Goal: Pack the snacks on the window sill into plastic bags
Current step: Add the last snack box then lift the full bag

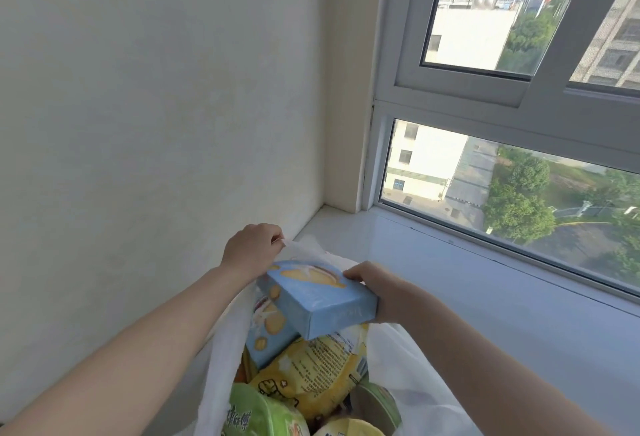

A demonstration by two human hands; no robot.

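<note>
1. Blue box: faint pale lettering runs along its long side face, too blurred to read.
2. Second blue box, just below and left of the blue box: it bears the same biscuit design, and no word on it is legible.
3. Yellow packet, directly below the blue box inside the plastic bag: it carries many lines of small dark print, too fine to read. Bold black-outlined characters stand at its lower left, and these are also unreadable.
4. Green packet, well below and left of the blue box: a short row of white Chinese characters crosses its face, blurred and partly cut off, so they cannot be read with certainty.
</note>
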